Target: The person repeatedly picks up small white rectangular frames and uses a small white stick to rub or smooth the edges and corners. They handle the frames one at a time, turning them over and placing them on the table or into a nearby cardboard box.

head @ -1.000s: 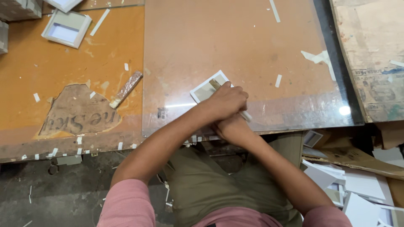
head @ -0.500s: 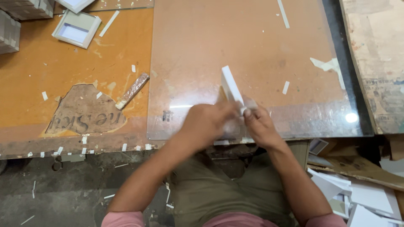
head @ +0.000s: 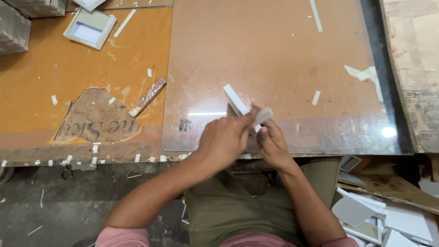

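Hands meet at the near edge of the glass sheet (head: 283, 55) — the left hand (head: 225, 141) and the right hand (head: 270, 139) both clasp a small white cardboard piece (head: 236, 100), held just above the glass with one narrow flap angled up and away. Fingertips pinch it from both sides; the grasp looks firm. Off to the left, on the orange table (head: 68, 68), lie a wrapped stick (head: 147, 97), a shallow white box (head: 89, 28) and scattered paper scraps (head: 315, 97).
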